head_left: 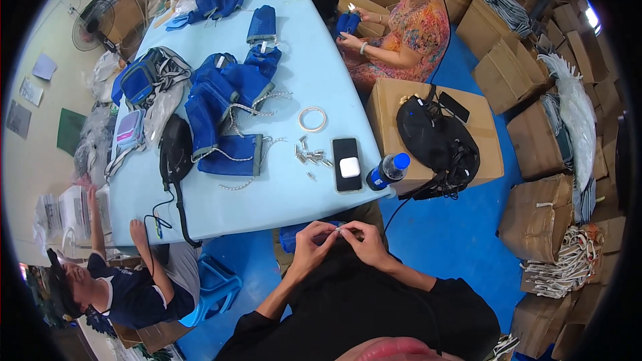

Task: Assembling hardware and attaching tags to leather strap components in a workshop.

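My left hand and my right hand meet over my lap, just off the table's near edge. Both are closed in a pinch, thumbs and fingertips together. Something tiny and pale sits between the fingertips, too small to make out. Partly hidden behind my left hand, a piece of blue fabric lies on my lap. On the table ahead, several small metal cord ends lie scattered beside a roll of tape. Blue drawstring pouches with speckled cords are heaped to their left.
A phone bearing a white case and a blue-capped bottle stand at the table's near right corner. A carton holds a black bag. One person sits at left, another at right holding blue pouches. Cartons line the right side.
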A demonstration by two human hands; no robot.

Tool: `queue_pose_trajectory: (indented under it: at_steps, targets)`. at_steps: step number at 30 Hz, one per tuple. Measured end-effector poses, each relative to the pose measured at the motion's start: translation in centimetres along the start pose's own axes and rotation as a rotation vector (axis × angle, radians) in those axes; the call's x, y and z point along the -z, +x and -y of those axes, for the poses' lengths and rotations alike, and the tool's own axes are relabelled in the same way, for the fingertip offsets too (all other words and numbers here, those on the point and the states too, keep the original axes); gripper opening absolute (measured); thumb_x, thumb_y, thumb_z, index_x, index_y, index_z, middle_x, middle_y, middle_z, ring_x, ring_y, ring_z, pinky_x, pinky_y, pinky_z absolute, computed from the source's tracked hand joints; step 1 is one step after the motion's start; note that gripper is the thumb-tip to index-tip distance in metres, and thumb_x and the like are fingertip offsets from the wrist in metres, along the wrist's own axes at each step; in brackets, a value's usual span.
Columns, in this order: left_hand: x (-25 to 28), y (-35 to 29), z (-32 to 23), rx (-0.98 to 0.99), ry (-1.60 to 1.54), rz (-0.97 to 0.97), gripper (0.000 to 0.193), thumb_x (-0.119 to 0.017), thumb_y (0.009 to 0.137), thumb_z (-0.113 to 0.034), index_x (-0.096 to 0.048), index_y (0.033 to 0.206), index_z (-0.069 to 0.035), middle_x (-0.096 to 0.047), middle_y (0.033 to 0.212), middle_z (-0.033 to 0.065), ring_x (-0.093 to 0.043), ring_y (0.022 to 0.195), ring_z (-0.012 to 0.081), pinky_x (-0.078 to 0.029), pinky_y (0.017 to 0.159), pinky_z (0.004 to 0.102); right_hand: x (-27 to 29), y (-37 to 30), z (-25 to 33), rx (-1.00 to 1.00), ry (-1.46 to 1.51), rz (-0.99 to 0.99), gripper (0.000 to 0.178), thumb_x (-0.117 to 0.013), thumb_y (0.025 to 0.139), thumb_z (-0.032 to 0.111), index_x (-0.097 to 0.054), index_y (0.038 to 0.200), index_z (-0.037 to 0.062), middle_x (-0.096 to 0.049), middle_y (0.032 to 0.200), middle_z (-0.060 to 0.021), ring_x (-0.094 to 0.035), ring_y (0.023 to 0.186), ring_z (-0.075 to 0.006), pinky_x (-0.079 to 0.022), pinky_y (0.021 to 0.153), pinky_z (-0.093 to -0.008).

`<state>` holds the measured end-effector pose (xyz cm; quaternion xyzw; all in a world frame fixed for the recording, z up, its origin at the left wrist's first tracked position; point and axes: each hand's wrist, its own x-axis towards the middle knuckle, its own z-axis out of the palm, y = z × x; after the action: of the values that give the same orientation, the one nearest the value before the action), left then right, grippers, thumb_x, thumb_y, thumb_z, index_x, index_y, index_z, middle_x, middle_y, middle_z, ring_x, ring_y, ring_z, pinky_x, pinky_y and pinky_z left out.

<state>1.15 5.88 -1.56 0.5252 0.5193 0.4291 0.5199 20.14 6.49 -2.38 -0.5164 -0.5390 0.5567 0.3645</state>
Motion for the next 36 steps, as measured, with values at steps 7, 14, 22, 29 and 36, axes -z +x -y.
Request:
queue_pose_trajectory:
  at_steps: [7, 14, 22, 29, 36]
  targets:
    - [-0.2, -0.2, 0.0, -0.057, -0.026, 0.020, 0.014, -0.076, 0.093, 0.000, -0.077, 0.106, 0.004, -0.073, 0.104, 0.0129, -0.075, 0.094, 0.0190, -0.063, 0.085, 0.0305, 2.0, 1.2, -0.8, -0.224, 0.268, 0.170, 0.017, -0.070, 0.102, 0.011, -0.077, 0.109, -0.0026, -0.078, 0.099, -0.0065, -0.071, 0.089, -0.0107, -0.056, 0.077, -0.0250]
    - [0.3, -0.3, 0.5, -0.146, -0.021, 0.059, 0.012, -0.076, 0.091, 0.002, -0.076, 0.103, 0.004, -0.073, 0.104, 0.0127, -0.074, 0.093, 0.0180, -0.062, 0.083, 0.0299, 2.3, 1.4, 0.0, -0.117, 0.199, 0.227, 0.014, -0.074, 0.098, 0.005, -0.077, 0.106, -0.0058, -0.079, 0.098, -0.0090, -0.072, 0.091, -0.0111, -0.058, 0.081, -0.0257]
    - [-0.3, -0.4, 0.8, -0.082, -0.133, -0.020, 0.012, -0.076, 0.093, 0.004, -0.074, 0.105, 0.004, -0.072, 0.105, 0.0108, -0.073, 0.094, 0.0167, -0.061, 0.085, 0.0295, 0.2, 1.2, 2.8, 0.348, -0.302, -0.004, 0.003, -0.071, 0.091, 0.003, -0.071, 0.091, 0.0003, -0.069, 0.088, -0.0134, -0.068, 0.082, -0.0333, -0.053, 0.072, -0.0404]
    - [-0.7, -1.0, 1.1, -0.063, -0.099, -0.055, 0.014, -0.072, 0.097, 0.000, -0.072, 0.110, 0.003, -0.071, 0.115, 0.0117, -0.072, 0.104, 0.0197, -0.057, 0.096, 0.0339, -0.5, 1.2, 3.1, 0.477, -0.505, -0.017, 0.003, -0.066, 0.093, 0.003, -0.063, 0.094, 0.0015, -0.063, 0.089, -0.0118, -0.064, 0.084, -0.0350, -0.051, 0.072, -0.0441]
    - [-0.2, -0.2, 2.3, -0.197, 0.162, 0.141, 0.021, -0.059, 0.107, -0.014, -0.072, 0.108, 0.001, -0.075, 0.100, 0.0120, -0.069, 0.101, 0.0175, -0.053, 0.093, 0.0327, -0.6, 1.6, 5.3, 0.466, -0.448, -0.064, 0.001, -0.063, 0.095, 0.001, -0.062, 0.096, 0.0018, -0.061, 0.090, -0.0124, -0.065, 0.080, -0.0360, -0.050, 0.067, -0.0439]
